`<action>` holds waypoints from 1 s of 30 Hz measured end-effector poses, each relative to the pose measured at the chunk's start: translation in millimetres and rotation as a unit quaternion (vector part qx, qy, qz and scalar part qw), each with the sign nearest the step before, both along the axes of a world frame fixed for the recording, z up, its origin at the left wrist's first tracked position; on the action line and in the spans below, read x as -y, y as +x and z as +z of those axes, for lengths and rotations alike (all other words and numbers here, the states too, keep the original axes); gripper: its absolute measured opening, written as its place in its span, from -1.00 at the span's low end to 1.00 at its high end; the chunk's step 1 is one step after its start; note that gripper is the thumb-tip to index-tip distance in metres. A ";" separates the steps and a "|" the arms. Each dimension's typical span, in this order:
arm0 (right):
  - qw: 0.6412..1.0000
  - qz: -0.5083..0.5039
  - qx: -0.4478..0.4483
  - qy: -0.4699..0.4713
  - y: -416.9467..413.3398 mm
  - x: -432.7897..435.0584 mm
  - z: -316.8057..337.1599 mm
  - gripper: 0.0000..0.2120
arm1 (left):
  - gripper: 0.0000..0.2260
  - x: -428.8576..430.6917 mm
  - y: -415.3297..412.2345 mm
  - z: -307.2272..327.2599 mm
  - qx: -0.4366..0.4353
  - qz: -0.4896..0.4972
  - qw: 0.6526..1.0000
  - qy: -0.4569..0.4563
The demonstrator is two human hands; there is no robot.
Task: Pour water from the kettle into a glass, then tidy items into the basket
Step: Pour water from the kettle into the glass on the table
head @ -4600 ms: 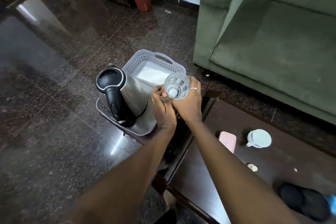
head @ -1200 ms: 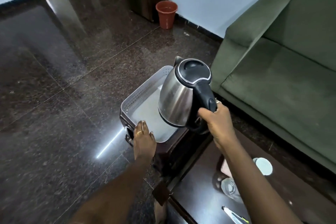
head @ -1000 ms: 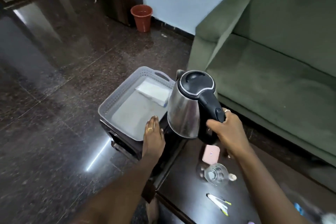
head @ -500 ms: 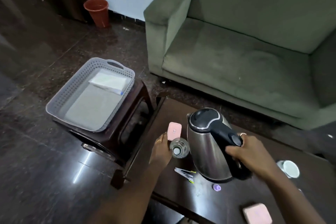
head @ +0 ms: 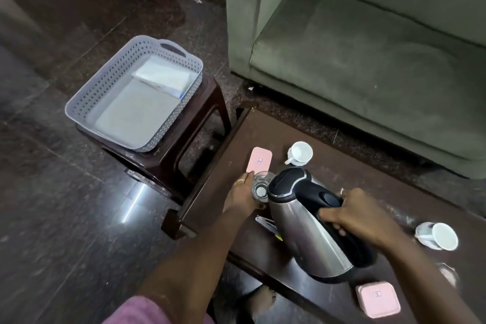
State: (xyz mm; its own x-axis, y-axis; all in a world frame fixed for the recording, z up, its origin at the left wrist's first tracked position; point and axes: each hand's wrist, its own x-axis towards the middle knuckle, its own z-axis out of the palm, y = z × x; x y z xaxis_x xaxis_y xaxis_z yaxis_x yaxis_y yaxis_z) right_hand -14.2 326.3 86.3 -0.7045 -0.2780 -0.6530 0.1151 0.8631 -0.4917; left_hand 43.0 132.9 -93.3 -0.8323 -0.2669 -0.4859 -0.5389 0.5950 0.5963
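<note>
the right hand grips the black handle of the steel kettle, tipped lid-first toward the glass on the dark table, which the left hand seems to clasp with curled fingers, while the grey basket sits on a stool well apart.

Kettle: brushed steel body, satin sheen; lid and handle glossy black plastic. Glass: clear, smooth. Basket: grey perforated plastic, matt; white paper inside. Worktop: dark wood, low gloss, pale smears. Stool: dark moulded plastic, shiny. Cups: white, glazed. Boxes: pink matt plastic. Sofa: green cloth, napped, matt. Floor: dark speckled stone, polished, reflective.
</note>
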 end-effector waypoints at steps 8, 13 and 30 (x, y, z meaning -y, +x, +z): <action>1.000 -0.011 0.018 0.022 -11.2 20.9 -8.2 -0.80 | -0.35 -2.2 0.1 -5.8 0.011 0.035 0.999 0.033; 0.999 0.000 0.027 0.040 -17.1 31.3 -6.6 -0.76 | -0.33 -0.5 -0.3 -7.2 0.031 0.022 0.999 0.026; 0.996 0.018 0.055 0.074 -27.6 50.8 5.6 -0.68 | -0.38 2.6 -5.8 -8.1 0.038 0.065 0.996 0.055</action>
